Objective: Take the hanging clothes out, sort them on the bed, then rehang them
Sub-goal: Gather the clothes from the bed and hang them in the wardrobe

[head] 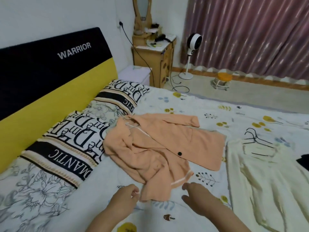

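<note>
An orange coat [160, 148] with a black button lies spread on the bed [209, 106], a white hanger in its collar near the pillows. A cream garment [267, 178] lies to its right with black hangers [255, 138] on its top. My left hand [124, 198] hovers at the coat's lower left hem, fingers loosely curled, holding nothing. On the other side, by the striped hem edge, my right hand [199, 196] hangs with relaxed fingers, also holding nothing. Something dark [303, 161] shows at the right edge.
Patterned pillows [78, 134] lie along the black and yellow headboard [50, 81]. Beyond the bed stand a wooden dressing table [155, 61], a white fan [190, 56], a small orange stool [222, 81] and pink curtains [250, 34].
</note>
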A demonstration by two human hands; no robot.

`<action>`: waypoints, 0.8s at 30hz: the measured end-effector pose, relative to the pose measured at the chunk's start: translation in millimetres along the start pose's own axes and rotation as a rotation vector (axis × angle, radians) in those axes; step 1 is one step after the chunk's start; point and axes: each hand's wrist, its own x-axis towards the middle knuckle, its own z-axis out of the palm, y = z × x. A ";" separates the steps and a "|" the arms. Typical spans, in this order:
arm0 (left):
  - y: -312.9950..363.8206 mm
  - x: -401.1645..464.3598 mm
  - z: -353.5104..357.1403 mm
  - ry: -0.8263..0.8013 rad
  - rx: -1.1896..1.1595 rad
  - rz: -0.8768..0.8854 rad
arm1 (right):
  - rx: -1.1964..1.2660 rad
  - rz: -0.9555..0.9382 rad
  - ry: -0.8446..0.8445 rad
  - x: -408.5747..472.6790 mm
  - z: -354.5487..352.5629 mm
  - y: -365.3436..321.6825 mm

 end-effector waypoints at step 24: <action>-170.4 377.5 -139.7 0.312 0.490 0.055 | 0.028 0.039 0.023 430.6 102.0 -180.8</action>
